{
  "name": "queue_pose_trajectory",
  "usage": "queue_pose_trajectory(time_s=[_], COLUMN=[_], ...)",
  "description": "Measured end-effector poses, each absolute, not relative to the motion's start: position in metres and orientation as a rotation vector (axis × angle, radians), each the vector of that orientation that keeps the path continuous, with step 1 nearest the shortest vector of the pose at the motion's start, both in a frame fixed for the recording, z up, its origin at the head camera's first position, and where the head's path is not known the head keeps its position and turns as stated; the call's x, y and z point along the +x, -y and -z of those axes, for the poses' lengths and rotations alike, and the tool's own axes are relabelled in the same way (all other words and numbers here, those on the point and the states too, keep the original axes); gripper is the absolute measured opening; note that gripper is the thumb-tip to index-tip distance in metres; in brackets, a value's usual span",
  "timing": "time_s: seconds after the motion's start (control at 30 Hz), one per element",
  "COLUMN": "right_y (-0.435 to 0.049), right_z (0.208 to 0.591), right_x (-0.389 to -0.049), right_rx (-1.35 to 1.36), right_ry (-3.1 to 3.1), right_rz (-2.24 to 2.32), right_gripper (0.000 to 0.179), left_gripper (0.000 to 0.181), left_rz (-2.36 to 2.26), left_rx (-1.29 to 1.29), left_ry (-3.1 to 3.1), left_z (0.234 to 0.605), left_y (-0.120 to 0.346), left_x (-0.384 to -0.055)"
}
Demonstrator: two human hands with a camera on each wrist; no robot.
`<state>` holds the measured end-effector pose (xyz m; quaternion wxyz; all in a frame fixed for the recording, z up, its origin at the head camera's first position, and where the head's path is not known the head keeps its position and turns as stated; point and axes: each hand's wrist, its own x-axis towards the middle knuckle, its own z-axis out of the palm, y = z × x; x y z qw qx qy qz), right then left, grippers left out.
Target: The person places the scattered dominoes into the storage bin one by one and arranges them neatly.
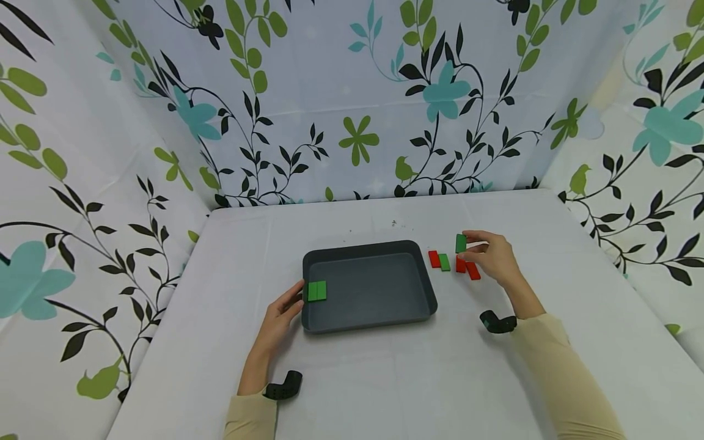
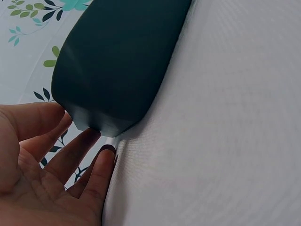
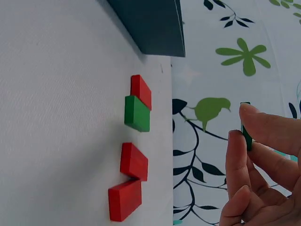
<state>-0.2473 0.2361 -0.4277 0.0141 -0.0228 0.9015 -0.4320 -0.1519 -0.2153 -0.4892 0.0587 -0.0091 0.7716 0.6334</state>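
Between the fingers and thumb of my right hand (image 1: 491, 255) a green block (image 1: 461, 243) is pinched, raised above the table; in the right wrist view that block (image 3: 246, 127) shows edge-on. Below it lie two red blocks (image 1: 473, 271), close together. Another red block (image 1: 434, 259) and a green block (image 1: 444, 262) lie side by side, nearer the tray. My left hand (image 1: 279, 318) touches the left end of the dark grey tray (image 1: 374, 322) with extended fingers, seen also in the left wrist view. Inside the tray, two green blocks (image 1: 317, 291) sit side by side at its left end.
A white cloth covers the table (image 1: 363, 385). Patterned curtains (image 1: 308, 122) with leaves and flowers hang behind it and at both sides. A black wrist device (image 1: 497, 322) is on the right arm and another (image 1: 285, 385) on the left.
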Motion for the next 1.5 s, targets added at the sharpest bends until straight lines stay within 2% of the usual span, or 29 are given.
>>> queue_pose_trajectory(time_s=[0.8,1.1,1.5], right_y=[-0.128,-0.086,-0.037], right_z=[0.419,0.428,0.442], right_x=[-0.254,-0.248,-0.24], right_rx=[-0.338,-0.481,-0.484], right_ry=[-2.688,-2.629,-2.627], right_rz=[1.548,1.552,1.46], right_gripper=[0.051,0.051,0.051], left_gripper=[0.049,0.049,0.049], left_rz=[-1.928,-1.93,-1.923], left_rx=[0.002,0.007,-0.03], left_ry=[-2.342,-2.339,-2.327], left_z=[0.487,0.489,0.488], left_y=[0.216,0.217,0.216], left_x=[-0.152,-0.153,-0.154])
